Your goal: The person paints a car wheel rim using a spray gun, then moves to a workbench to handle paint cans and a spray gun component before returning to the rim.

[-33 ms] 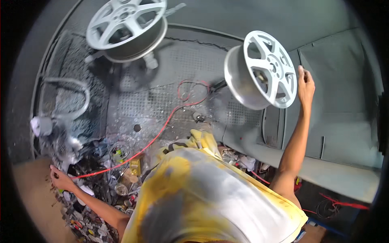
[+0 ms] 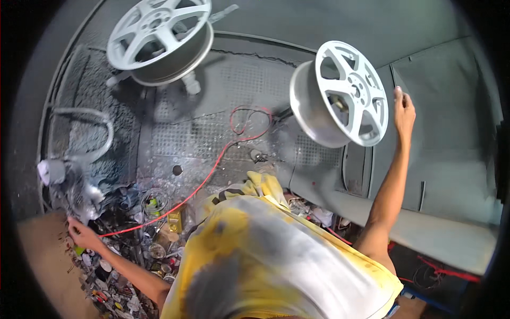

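At the left, my left hand (image 2: 84,236) has its fingers bent together. What they hold, if anything, I cannot make out. A red hose (image 2: 159,218) runs up to this hand. Just above it is a blurred silvery piece (image 2: 87,199) beside a pale cup (image 2: 51,172). Raised at the right, my right hand (image 2: 405,109) has one finger stretched up and the others loosely bent. Nothing shows in it, and a narrow gap separates it from a white-spoked car wheel rim (image 2: 359,111). A second white wheel rim (image 2: 149,40) sits tilted on a stand (image 2: 191,84) at the far left.
Heaped clutter (image 2: 117,282) of cans, tools and rags lies below my left arm. The red hose loops across a perforated grey floor (image 2: 186,135). A grey curved pipe (image 2: 109,127) stands at the left, and a long pale ledge (image 2: 425,228) crosses the right.
The view has shifted slightly, so both wheel rims sit a little further left. My left hand is marginally lower and to the right; my right hand is slightly lower and further from the rim.
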Demonstrator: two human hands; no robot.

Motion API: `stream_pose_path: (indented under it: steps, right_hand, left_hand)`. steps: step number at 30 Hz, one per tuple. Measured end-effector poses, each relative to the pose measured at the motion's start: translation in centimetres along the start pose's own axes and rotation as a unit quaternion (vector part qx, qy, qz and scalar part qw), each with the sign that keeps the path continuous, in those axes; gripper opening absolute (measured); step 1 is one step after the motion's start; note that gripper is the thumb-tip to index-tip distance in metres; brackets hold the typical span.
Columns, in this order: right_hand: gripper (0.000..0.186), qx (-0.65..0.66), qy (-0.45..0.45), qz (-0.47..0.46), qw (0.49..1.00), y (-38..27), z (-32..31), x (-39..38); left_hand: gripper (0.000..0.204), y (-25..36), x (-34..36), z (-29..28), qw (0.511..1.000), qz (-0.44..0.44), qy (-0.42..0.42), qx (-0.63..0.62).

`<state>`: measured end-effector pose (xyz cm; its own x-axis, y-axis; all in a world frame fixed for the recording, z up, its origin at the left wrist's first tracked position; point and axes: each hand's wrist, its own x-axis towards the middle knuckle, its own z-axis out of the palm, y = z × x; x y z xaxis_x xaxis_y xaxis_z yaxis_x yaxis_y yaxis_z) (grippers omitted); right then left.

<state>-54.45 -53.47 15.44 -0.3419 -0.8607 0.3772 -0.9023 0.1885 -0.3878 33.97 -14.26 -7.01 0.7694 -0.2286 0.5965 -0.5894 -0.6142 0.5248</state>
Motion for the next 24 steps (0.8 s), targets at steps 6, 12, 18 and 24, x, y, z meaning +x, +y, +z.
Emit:
stream_pose_path:
  steps: [6, 12, 18, 24]
  right_hand:
    - [0.095, -0.067, -0.105, 0.127, 0.984, 24.3, 6.8, 19.5]
    - [0.108, -0.008, -0.375, 0.192, 0.907, 23.3, 14.5, 24.9]
    - [0.101, 0.151, -0.46, 0.145, 0.863, 27.0, 15.4, 26.1]
    - [0.095, 0.039, -0.339, 0.026, 0.94, 24.3, 14.7, 27.8]
  left_hand:
    - [0.041, 36.2, -24.2, 10.6, 0.767, -0.133, -0.514, -0.361]
    - [0.056, 60.6, -36.8, 12.7, 0.518, -0.156, -0.739, -0.402]
    - [0.079, 68.6, -37.8, 14.6, 0.54, -0.146, -0.712, -0.424]
    - [0.088, 68.3, -46.3, 16.4, 0.747, -0.096, -0.57, -0.329]
